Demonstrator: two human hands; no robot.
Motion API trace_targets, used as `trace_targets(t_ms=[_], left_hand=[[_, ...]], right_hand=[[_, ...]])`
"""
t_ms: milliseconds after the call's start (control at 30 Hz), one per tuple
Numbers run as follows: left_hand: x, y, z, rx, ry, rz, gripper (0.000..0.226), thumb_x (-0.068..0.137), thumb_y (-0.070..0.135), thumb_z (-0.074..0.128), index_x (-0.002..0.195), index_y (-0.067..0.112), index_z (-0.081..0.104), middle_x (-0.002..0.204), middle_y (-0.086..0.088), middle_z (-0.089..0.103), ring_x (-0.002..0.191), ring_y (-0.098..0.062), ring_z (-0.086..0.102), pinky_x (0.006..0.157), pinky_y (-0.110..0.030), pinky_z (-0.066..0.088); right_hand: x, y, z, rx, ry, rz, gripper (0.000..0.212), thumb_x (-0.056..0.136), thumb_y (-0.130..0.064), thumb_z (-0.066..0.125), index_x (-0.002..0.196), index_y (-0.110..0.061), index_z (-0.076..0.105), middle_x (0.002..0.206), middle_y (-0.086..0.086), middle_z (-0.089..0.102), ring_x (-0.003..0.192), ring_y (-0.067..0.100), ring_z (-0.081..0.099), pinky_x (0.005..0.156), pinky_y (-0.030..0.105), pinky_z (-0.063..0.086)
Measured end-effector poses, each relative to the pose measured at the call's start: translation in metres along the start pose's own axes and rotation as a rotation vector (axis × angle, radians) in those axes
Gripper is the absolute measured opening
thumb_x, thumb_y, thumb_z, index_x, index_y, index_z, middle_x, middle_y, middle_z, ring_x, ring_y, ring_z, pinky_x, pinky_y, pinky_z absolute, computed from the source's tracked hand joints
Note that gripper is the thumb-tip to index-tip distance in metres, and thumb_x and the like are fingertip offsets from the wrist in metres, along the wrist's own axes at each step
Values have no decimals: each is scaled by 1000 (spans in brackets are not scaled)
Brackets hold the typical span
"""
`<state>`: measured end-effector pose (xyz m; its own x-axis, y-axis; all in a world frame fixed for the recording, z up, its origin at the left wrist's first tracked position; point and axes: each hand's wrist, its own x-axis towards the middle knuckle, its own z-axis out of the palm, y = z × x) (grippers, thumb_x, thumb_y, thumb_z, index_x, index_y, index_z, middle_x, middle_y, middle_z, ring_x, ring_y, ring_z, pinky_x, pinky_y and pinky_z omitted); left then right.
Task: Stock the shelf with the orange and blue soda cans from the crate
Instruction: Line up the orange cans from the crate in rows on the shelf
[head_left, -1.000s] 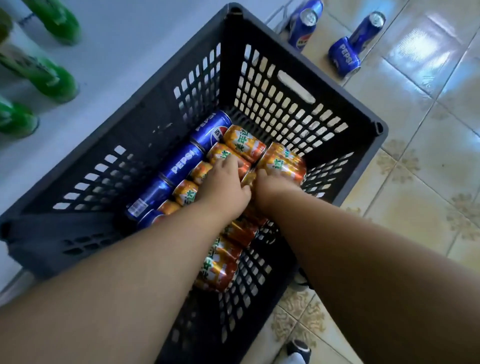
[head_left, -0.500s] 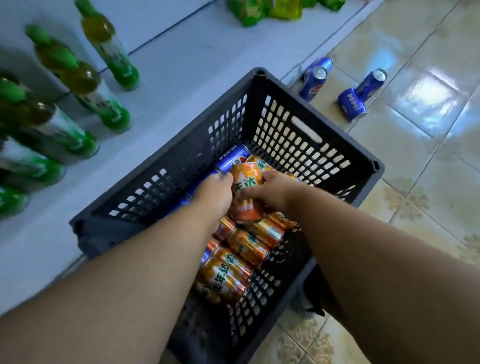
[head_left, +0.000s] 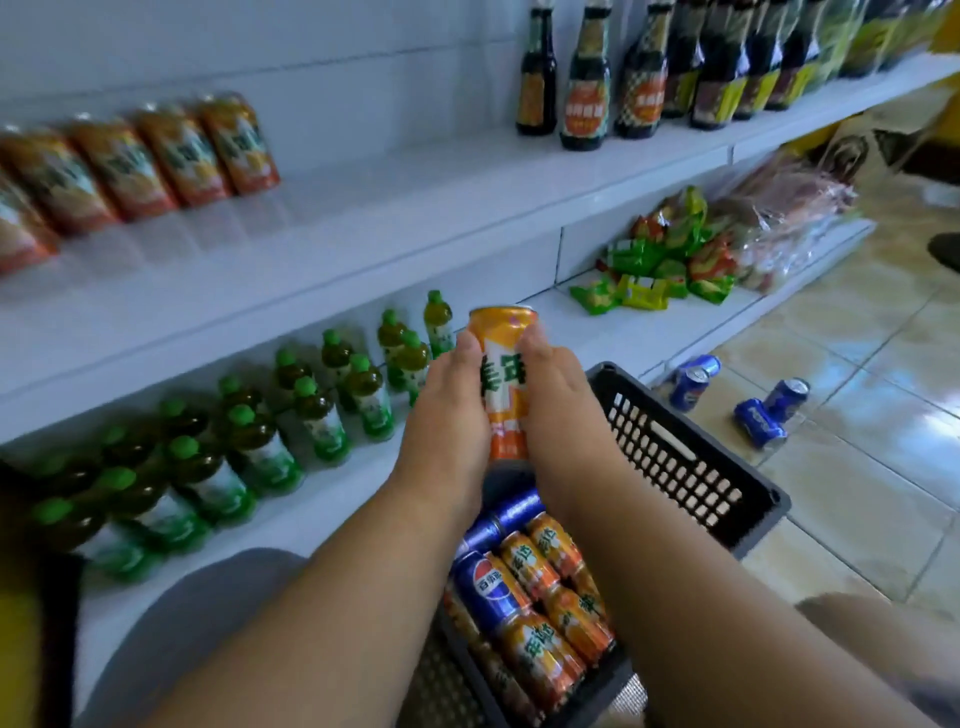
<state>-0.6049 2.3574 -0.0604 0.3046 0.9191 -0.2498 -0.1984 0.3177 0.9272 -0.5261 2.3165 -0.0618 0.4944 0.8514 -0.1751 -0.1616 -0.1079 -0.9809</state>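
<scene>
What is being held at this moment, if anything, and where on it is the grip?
One orange soda can, upright above the crate, held by its sides between the left hand and right hand.

Crate (head_left: 691, 462) right of shelf (head_left: 363, 218)

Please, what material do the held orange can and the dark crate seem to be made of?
Orange can: probably thin metal with a glossy printed coat; its top rim looks silvery. Dark crate: apparently matte moulded plastic; its walls are a regular grid of holes.
</scene>
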Motion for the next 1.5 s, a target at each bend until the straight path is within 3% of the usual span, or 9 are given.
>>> trace_targets(t_ms=[167, 300, 533, 700, 900, 1000, 1300, 1433, 1500], left_hand=[[-61, 46, -29, 62, 149, 278, 32, 101, 50, 41, 101, 30, 66, 89, 3, 75, 84, -17, 74, 76, -42, 58], [-85, 77, -54, 122, 219, 408, 37, 90, 69, 38, 95, 44, 64, 94, 9, 74, 92, -13, 72, 86, -47, 56], [-99, 138, -112, 230, 356, 573, 29, 102, 50, 26, 91, 43, 53, 78, 41, 62, 75, 24, 57, 61, -1, 42], [-76, 173, -162, 329, 472, 620, 24, 101, 47, 26, 90, 46, 47, 81, 31, 55, 74, 36, 44, 60, 9, 31], [1, 193, -223, 413, 521, 635, 63, 85, 66, 22, 129, 30, 52, 115, 12, 63, 104, -1, 60, 78, -9, 47], [45, 203, -247, 479, 482, 584, 60, 91, 63, 24, 135, 31, 48, 126, 6, 61, 116, -13, 58, 98, -35, 50], [141, 207, -300, 581, 599, 441, 32, 104, 31, 44, 135, 31, 51, 127, 8, 60, 116, -15, 57, 94, -32, 47], [151, 196, -306, 596, 628, 455, 38, 99, 21, 55, 135, 31, 50, 126, 9, 62, 112, -12, 58, 89, -27, 45], [154, 194, -310, 599, 632, 467, 43, 96, 18, 57, 136, 32, 49, 128, 8, 61, 114, -13, 58, 95, -30, 48]], right_hand=[[-54, -39, 43, -64, 4, -221, 45, 100, -55, 42, 88, -17, 64, 78, 1, 69, 75, 18, 68, 71, 39, 57], [-79, -63, 75, -112, -72, -357, 52, 100, -56, 35, 81, -17, 63, 79, 9, 70, 75, 25, 69, 74, 48, 58], [-79, -85, 160, -140, -204, -493, 61, 88, -72, 28, 94, -22, 62, 92, 5, 69, 91, 25, 67, 84, 50, 54], [-59, -96, 216, -246, -387, -619, 49, 86, -73, 25, 94, -32, 50, 75, -21, 62, 68, -2, 57, 63, 19, 45], [16, -111, 273, -401, -615, -567, 42, 85, -64, 54, 113, -33, 56, 100, -14, 70, 91, -1, 66, 83, 30, 55], [64, -102, 307, -457, -586, -587, 48, 84, -64, 59, 117, -28, 57, 106, -11, 70, 99, 7, 67, 89, 39, 56], [151, -75, 376, -595, -458, -603, 35, 92, -45, 63, 115, -22, 52, 100, -8, 64, 96, 14, 62, 82, 34, 51], [163, -67, 389, -612, -450, -603, 32, 93, -45, 62, 113, -21, 53, 91, -13, 61, 83, 5, 58, 67, 22, 43], [167, -64, 394, -618, -442, -590, 36, 93, -46, 62, 116, -21, 54, 98, -9, 65, 89, 9, 61, 72, 26, 46]])
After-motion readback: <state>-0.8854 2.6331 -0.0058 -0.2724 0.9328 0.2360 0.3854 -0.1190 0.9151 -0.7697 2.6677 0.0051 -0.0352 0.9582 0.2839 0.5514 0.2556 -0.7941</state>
